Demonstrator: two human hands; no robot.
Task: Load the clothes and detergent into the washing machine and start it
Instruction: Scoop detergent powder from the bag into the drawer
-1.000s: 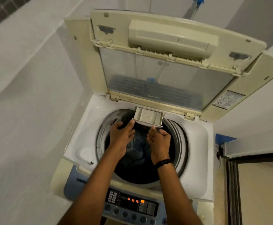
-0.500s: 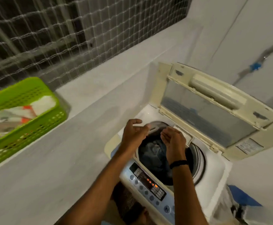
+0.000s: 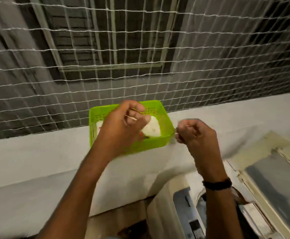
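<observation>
washing machine (image 3: 166,204): cream, lower right, lid (image 3: 270,178) raised | white detergent packet (image 3: 152,127): in green basket (image 3: 165,118)

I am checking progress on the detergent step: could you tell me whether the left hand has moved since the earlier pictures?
Yes. The left hand has left the washing machine tub and now reaches over the green basket on the ledge.

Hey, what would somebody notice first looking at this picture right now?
A bright green basket on the grey ledge, mid-frame, with a white packet inside. The left hand reaches over it; the right hand hangs curled just beside it. White netting fills the top, and the washing machine sits lower right.
</observation>
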